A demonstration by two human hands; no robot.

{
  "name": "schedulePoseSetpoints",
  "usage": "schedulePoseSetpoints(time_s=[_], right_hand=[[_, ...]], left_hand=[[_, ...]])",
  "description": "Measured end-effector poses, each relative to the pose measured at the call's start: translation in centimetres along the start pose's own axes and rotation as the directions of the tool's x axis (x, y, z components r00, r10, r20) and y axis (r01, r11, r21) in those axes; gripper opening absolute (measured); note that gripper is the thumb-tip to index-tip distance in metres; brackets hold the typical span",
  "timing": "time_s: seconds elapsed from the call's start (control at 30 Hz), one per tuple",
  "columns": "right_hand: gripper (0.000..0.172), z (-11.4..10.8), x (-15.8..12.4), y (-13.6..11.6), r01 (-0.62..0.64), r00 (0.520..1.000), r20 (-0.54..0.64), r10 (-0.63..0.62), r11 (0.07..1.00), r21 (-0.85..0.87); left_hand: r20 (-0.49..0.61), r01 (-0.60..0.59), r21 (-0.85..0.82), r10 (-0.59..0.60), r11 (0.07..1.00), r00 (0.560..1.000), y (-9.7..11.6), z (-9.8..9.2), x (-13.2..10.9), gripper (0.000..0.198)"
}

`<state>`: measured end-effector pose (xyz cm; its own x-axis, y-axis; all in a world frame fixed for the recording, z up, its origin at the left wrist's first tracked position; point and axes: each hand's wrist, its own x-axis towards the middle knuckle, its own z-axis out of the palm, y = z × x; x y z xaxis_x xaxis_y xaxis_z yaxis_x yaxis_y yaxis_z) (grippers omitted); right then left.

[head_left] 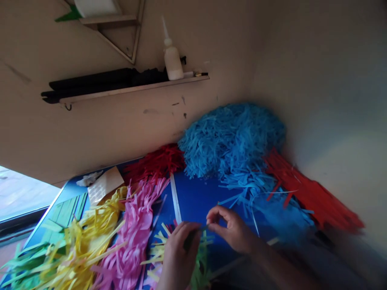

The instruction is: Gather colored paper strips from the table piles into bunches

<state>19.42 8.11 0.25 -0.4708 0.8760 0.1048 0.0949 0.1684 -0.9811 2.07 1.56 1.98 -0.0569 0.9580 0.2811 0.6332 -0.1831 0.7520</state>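
Note:
Both hands meet above the blue table (pixel 198 189). My left hand (pixel 182 249) is closed, with its back towards me, around a thin dark green strip (pixel 204 228). At the strip's other end, the thumb and forefinger of my right hand (pixel 228 227) pinch it. Most of the strip is hidden by the left fingers, and its material is hard to make out. Below the hands lies fringed tissue paper in pale yellow (pixel 157 251) and light green (pixel 202 268), partly covered by the left hand and wrist.
Pink (pixel 133 237), yellow (pixel 90 245) and green fringed paper (pixel 27 257) lies at left. Dark red fringe (pixel 159 161), a big blue fringed heap (pixel 232 137) and red fringe (pixel 314 193) line the back and right. A wall shelf (pixel 136 89) holds a glue bottle (pixel 173 60).

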Motion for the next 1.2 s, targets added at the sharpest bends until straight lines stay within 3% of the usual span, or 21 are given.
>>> schedulePoseSetpoints(time_s=[0.17,0.23,0.3,0.37,0.57,0.8,1.2], right_hand=[[0.024,-0.3,-0.2,-0.4,0.005,0.998,0.057,-0.005,1.0,-0.004],[0.017,-0.5,-0.1,-0.4,-0.015,0.997,0.076,0.016,1.0,-0.011],[0.008,-0.5,0.1,-0.4,-0.006,0.998,0.068,0.01,0.998,-0.068],[0.012,-0.6,0.2,-0.5,0.032,0.998,0.053,-0.026,0.993,-0.116],[0.012,-0.9,0.1,-1.0,0.081,0.997,0.035,-0.076,0.98,-0.182],[0.01,-0.5,-0.4,-1.2,0.119,0.992,-0.014,-0.124,0.971,-0.209],[0.008,-1.2,-1.2,-0.9,0.145,0.987,-0.039,-0.158,0.962,-0.229]], left_hand=[[-0.063,0.089,-0.033,-0.091,0.995,0.994,0.1,0.1,-0.3,0.012],[-0.054,0.083,-0.04,-0.085,0.996,0.995,0.1,0.0,-0.3,0.015],[-0.009,0.031,-0.045,-0.031,0.999,0.999,0.3,-0.1,-0.1,0.016],[0.009,-0.048,-0.024,0.048,0.999,0.999,0.4,-0.3,0.2,0.015],[-0.037,-0.135,0.088,0.138,0.987,0.99,0.0,-0.4,0.4,0.011],[-0.159,-0.347,0.134,0.366,0.928,0.917,-0.8,0.6,0.2,0.01],[-0.051,-0.293,0.085,0.298,0.952,0.953,-1.5,1.5,0.3,0.008]])
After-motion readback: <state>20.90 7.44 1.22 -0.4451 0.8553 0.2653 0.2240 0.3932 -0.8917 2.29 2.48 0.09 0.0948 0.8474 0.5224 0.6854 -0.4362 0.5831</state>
